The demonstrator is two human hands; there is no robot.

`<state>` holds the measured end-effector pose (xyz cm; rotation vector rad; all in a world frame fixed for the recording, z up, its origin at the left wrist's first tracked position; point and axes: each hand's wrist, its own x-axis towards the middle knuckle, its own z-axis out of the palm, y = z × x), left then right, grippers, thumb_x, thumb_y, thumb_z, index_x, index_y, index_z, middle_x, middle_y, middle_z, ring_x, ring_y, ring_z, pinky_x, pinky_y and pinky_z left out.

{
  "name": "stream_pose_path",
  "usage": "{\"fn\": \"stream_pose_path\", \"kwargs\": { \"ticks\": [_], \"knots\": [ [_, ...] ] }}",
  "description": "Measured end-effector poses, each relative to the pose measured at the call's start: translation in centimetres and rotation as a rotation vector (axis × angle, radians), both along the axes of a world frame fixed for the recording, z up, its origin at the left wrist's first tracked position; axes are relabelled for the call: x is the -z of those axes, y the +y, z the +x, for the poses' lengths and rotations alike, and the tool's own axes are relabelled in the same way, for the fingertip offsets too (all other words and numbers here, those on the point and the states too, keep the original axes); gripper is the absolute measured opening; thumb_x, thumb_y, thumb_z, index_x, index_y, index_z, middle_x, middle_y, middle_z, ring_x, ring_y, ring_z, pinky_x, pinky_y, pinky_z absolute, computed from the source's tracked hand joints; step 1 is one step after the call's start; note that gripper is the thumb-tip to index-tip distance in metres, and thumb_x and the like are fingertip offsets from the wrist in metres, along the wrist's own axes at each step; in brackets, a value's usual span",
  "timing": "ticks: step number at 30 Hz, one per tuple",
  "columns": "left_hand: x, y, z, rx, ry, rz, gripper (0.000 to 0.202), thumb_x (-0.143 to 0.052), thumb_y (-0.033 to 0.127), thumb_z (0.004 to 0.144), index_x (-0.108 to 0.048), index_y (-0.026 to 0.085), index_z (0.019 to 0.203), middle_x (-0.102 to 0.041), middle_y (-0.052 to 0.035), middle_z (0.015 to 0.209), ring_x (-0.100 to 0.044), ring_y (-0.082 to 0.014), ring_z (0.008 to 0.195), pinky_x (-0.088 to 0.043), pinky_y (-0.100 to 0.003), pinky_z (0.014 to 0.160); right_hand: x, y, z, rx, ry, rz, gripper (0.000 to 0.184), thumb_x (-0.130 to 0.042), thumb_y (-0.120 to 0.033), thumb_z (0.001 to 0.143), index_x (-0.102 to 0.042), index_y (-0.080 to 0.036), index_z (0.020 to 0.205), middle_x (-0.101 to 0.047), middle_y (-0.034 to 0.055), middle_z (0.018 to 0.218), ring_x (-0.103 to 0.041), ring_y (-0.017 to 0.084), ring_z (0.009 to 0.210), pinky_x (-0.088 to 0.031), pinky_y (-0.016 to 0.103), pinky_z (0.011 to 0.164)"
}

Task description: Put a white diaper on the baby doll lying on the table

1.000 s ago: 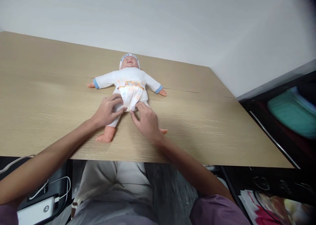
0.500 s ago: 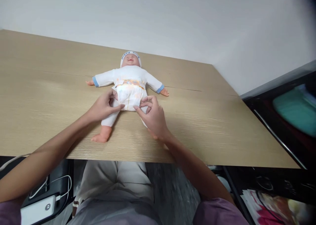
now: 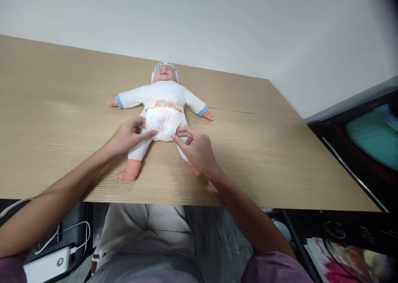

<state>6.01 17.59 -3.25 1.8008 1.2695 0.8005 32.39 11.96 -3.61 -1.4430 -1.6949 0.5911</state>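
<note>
A baby doll [image 3: 164, 91] in a white suit and lettered white cap lies on its back on the wooden table, arms spread, feet toward me. Around its hips sits a white diaper [image 3: 163, 119] with an orange patterned waistband. My left hand [image 3: 129, 136] is at the diaper's left leg edge, thumb on the front and fingers curled at the side. On the opposite leg edge, my right hand [image 3: 195, 146] pinches the diaper between thumb and fingers. The doll's right-side leg is partly hidden by my right hand.
The light wooden table [image 3: 264, 163] runs back to a white wall [image 3: 202, 26]. Below its front edge at left lies a white power bank [image 3: 48, 266] with a cable. A black-framed item with a teal surface [image 3: 373, 134] stands at right, above colourful packets [image 3: 345, 260].
My right hand has shifted slightly down and outward along the diaper's leg edge. My left hand stays at its side, its fingers a little lower. The doll lies in the same place.
</note>
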Motion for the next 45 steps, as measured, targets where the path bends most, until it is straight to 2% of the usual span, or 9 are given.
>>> {"fn": "stream_pose_path", "kwargs": {
  "ticks": [3,7,13,23,28,33,37,40,45],
  "knots": [
    [-0.3,-0.1,0.1,0.045,0.007,-0.057,0.05,-0.084,0.07,0.089,-0.079,0.022,0.1,-0.075,-0.0043,0.091,-0.065,-0.025,0.081,-0.045,-0.037,0.071,-0.1,0.0,-0.3,-0.026,-0.04,-0.01,0.024,-0.076,-0.05,0.1,-0.083,-0.027,0.1,-0.089,0.0035,0.103,-0.071,0.022,0.068,-0.055,0.038,0.076],
    [-0.7,0.0,0.4,0.054,-0.215,-0.218,0.058,-0.092,0.066,0.083,-0.083,0.021,0.119,-0.084,-0.0102,0.117,-0.076,-0.0337,0.108,-0.058,-0.044,0.09,0.0,0.1,-0.6,-0.045,-0.015,-0.046,0.03,-0.076,-0.055,0.099,-0.082,-0.025,0.098,-0.083,0.0031,0.09,-0.07,0.023,0.076,-0.05,0.035,0.071],
    [-1.3,-0.1,0.6,0.024,-0.426,-0.43,0.05,-0.097,0.06,0.082,-0.084,0.02,0.111,-0.085,-0.0148,0.125,-0.078,-0.0369,0.12,-0.061,-0.05,0.102,0.4,0.3,-0.8,0.013,0.124,-0.123,0.04,-0.072,-0.064,0.1,-0.076,-0.025,0.094,-0.064,-0.0028,0.072,-0.054,0.018,0.065,-0.044,0.032,0.065],
    [0.2,-0.2,0.3,-0.053,-0.301,-0.231,0.054,-0.095,0.068,0.081,-0.083,0.02,0.103,-0.085,-0.013,0.109,-0.078,-0.0337,0.102,-0.062,-0.046,0.084,1.8,0.4,-0.9,0.093,-0.063,0.185,0.017,-0.077,-0.044,0.103,-0.08,-0.027,0.102,-0.07,0.0111,0.121,-0.068,0.032,0.12,-0.053,0.054,0.117],
    [0.0,-0.1,-0.4,-0.098,-0.315,-0.22,0.048,-0.098,0.064,0.079,-0.083,0.022,0.095,-0.085,-0.0115,0.106,-0.078,-0.0311,0.098,-0.06,-0.044,0.083,1.6,0.1,0.7,-0.037,-0.065,0.133,0.02,-0.073,-0.038,0.104,-0.083,-0.025,0.116,-0.069,0.0129,0.128,-0.07,0.03,0.117,-0.061,0.048,0.104],
    [-1.1,0.8,-4.2,-0.126,-0.235,-0.163,0.059,-0.093,0.072,0.079,-0.084,0.024,0.111,-0.084,-0.0136,0.127,-0.073,-0.0377,0.125,-0.057,-0.05,0.102,0.7,-0.7,4.3,-0.172,-0.01,0.058,0.037,-0.069,-0.047,0.108,-0.078,-0.027,0.137,-0.076,0.0079,0.122,-0.068,0.021,0.088,-0.063,0.041,0.09],
    [-1.3,3.3,-6.4,-0.246,-0.045,0.049,0.06,-0.088,0.073,0.083,-0.077,0.025,0.117,-0.078,-0.0125,0.13,-0.071,-0.0326,0.117,-0.055,-0.048,0.103,1.0,2.3,6.7,-0.007,-0.118,0.19,0.036,-0.067,-0.048,0.107,-0.076,-0.024,0.132,-0.078,0.0103,0.119,-0.068,0.027,0.096,-0.061,0.048,0.098],
    [-0.4,6.6,-6.0,-0.329,0.193,0.318,0.061,-0.083,0.074,0.087,-0.07,0.024,0.121,-0.072,-0.0172,0.135,-0.06,-0.0399,0.131,-0.047,-0.056,0.114,1.5,7.0,7.1,0.152,-0.323,0.324,0.039,-0.064,-0.046,0.106,-0.074,-0.022,0.136,-0.074,0.0173,0.134,-0.066,0.037,0.123,-0.052,0.058,0.115],
    [2.2,11.2,-4.2,-0.22,0.447,0.523,0.067,-0.07,0.07,0.095,-0.062,0.021,0.141,-0.061,-0.0249,0.155,-0.043,-0.0509,0.151,-0.025,-0.064,0.129,3.2,13.2,6.7,0.117,-0.513,0.269,0.063,-0.055,-0.057,0.112,-0.057,-0.021,0.164,-0.063,0.02,0.16,-0.055,0.04,0.145,-0.045,0.059,0.124]
  ]
}}
